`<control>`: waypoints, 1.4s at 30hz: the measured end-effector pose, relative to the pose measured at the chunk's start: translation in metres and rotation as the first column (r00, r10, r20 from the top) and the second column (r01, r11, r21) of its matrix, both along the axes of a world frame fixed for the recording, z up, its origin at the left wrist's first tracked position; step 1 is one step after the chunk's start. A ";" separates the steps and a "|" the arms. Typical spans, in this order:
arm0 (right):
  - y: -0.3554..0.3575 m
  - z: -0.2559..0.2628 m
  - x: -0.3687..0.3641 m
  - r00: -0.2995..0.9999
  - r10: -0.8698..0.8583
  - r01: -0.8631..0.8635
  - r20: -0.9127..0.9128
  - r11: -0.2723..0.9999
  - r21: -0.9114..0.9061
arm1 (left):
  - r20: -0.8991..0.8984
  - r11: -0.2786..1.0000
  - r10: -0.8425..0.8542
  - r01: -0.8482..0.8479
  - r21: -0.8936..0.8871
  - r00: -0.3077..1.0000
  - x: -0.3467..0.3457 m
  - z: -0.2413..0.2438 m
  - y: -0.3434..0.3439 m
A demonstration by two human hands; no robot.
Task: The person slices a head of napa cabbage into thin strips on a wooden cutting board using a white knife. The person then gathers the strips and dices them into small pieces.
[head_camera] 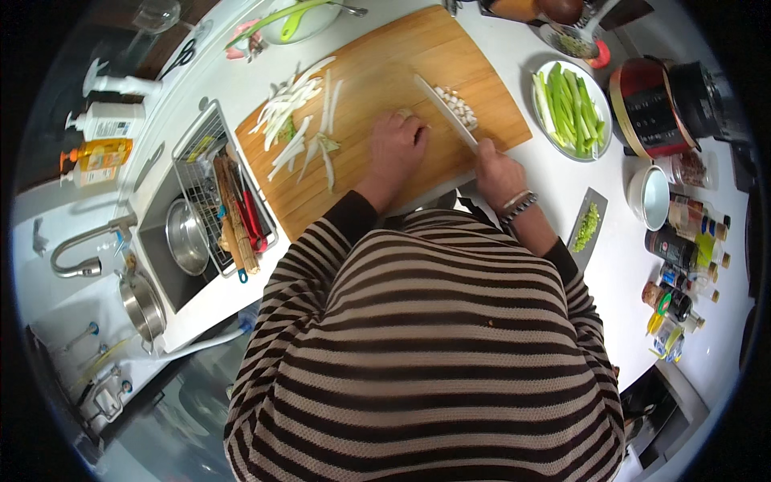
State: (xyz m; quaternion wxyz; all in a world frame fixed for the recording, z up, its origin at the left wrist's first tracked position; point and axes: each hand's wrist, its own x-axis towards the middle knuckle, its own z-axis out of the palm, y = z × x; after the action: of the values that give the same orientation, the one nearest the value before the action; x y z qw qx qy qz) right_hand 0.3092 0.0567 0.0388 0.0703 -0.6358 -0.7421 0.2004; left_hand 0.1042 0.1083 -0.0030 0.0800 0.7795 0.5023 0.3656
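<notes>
My right hand (499, 176) grips the handle of a kitchen knife (446, 111), its blade slanting over the right part of a wooden cutting board (385, 66). Just right of the blade lies a small heap of diced white pieces (459, 108). On the middle of the board my left hand (399, 144) has its fingers curled over a small pale vegetable piece (405, 112), mostly hidden beneath them. The knife and that hand are apart. Long white vegetable strips (295, 102) are spread over the board's left side, with some leafy bits (327, 143) among them.
A plate (538, 129) of cut green onion stalks (572, 108) stands right of the board. Chopped greens (585, 228) lie on a grey flat blade (596, 202). At left is a sink (162, 241) with a wire rack (199, 162). Several bottles (674, 247) line the right side.
</notes>
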 end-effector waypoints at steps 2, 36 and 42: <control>-0.005 0.001 0.003 0.996 0.030 -0.024 -0.085 0.997 0.075 | 0.041 1.000 0.012 -0.012 -0.012 0.999 -0.001 0.002 -0.002; -0.020 0.002 0.019 0.993 -0.090 0.086 -0.074 0.995 -0.047 | -0.448 0.744 0.413 -0.577 -0.336 0.793 -0.124 0.046 -0.047; -0.019 0.000 0.019 0.994 -0.065 0.064 -0.090 0.998 -0.022 | -0.311 0.887 0.360 -0.426 -0.180 0.880 -0.117 0.016 -0.038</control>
State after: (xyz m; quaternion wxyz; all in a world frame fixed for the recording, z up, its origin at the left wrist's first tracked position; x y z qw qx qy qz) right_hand 0.3285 0.0375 0.0389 0.1043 -0.6503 -0.7153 0.2338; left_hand -0.0132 0.0705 0.0129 0.0297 0.6868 0.6979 0.2007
